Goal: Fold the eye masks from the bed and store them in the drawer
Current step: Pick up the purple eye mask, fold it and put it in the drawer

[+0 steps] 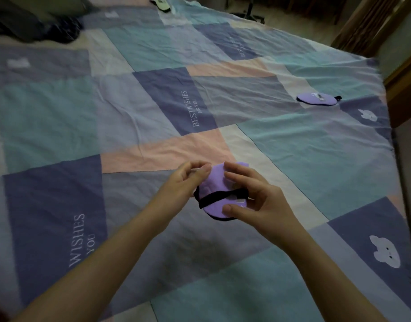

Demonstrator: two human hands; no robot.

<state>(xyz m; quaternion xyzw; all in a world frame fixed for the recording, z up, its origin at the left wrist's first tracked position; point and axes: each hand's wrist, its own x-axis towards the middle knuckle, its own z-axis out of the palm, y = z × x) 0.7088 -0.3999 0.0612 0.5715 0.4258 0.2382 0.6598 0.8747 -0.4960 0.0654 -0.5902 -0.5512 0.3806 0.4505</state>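
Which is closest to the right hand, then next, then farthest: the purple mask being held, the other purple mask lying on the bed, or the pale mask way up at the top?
1. Held purple mask: in the right hand itself.
2. Second purple mask: lying farther out on the bed's right side.
3. Pale mask: farthest, at the bed's far edge, top of view.

Bed cover: a patchwork sheet (139,105) in teal, slate blue, pink and cream blocks, wrinkled, filling most of the view.
Print: "BEST WISHES FOR YOU" lettering (193,108) on a dark blue block; white bear faces (385,251) on blue blocks at the right.
Far left corner: dark bundled bedding (34,29), blurred.
Floor: pale, seen beyond the far edge (292,17), with a dark stand base (249,13) on it.
Right side: wooden furniture (402,82) and a brown curtain (364,24).
Light: dim and even.
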